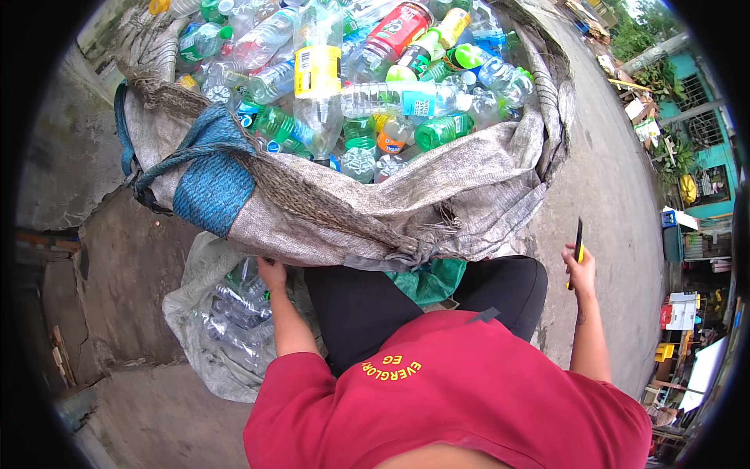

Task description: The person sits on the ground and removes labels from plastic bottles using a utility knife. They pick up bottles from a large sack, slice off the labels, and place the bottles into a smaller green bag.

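My right hand (579,269) grips a yellow and black utility knife (579,249), its dark tip pointing away from me, out to the right of my knee. At the left, my left hand (272,273) is partly hidden under the rim of a large woven sack (328,217); something small and dark shows at its fingers, too unclear to name. Below that hand stands a translucent plastic bag (187,328) with clear plastic bottles (240,316) in it. The big sack is full of plastic bottles (445,130), among them a red can-shaped container (401,29).
Blue woven strapping (214,193) hangs over the sack's left edge. A green plastic bag (430,281) lies between my legs. Cracked concrete ground (129,281) is at the left, grey pavement (615,234) at the right. Farther right are a turquoise building (712,158) and scattered goods.
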Available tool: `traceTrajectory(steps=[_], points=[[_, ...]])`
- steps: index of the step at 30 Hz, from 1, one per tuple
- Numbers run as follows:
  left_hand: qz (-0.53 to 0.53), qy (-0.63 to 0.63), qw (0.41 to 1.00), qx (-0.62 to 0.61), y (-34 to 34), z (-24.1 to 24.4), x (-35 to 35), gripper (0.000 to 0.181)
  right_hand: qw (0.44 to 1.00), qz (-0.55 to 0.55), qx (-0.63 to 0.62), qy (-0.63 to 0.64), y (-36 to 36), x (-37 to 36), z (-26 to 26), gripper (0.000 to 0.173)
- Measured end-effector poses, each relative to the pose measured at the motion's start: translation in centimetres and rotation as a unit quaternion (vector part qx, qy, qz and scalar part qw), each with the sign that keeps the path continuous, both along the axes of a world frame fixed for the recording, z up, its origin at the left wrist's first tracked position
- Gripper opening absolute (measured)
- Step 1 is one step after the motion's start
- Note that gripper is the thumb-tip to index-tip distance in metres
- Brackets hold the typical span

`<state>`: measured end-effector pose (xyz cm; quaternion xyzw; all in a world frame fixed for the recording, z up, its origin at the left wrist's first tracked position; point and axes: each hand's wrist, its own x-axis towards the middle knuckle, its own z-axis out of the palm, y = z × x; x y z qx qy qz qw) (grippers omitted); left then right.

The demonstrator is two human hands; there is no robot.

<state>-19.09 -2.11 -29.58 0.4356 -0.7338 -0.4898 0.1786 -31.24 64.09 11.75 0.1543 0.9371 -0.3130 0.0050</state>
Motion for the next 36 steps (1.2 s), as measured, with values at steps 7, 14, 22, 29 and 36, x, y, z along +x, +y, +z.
traceTrajectory(steps=[7,14,22,29,36], points=[[0.052,-0.187,0.98,-0.037,-1.0,7.9,6.3,0.087,0.912,0.329,0.179,0.166,-22.4,-15.1,9.2,0.044],[0.088,-0.077,0.986,-0.119,-0.3,16.5,11.0,0.07,0.888,0.36,0.282,0.054,-30.5,-22.5,6.1,0.046],[-0.018,0.154,0.959,-0.237,4.1,37.4,2.0,0.059,0.881,0.418,0.058,0.212,-27.5,-22.4,11.4,0.046],[-0.373,0.307,0.839,-0.25,18.4,52.3,-12.7,0.074,0.814,0.531,0.058,0.228,-25.5,-14.2,23.7,0.035],[-0.435,0.345,0.808,0.197,26.3,49.6,-16.7,0.071,0.864,0.327,-0.332,0.191,-19.8,-8.4,18.8,0.043]])
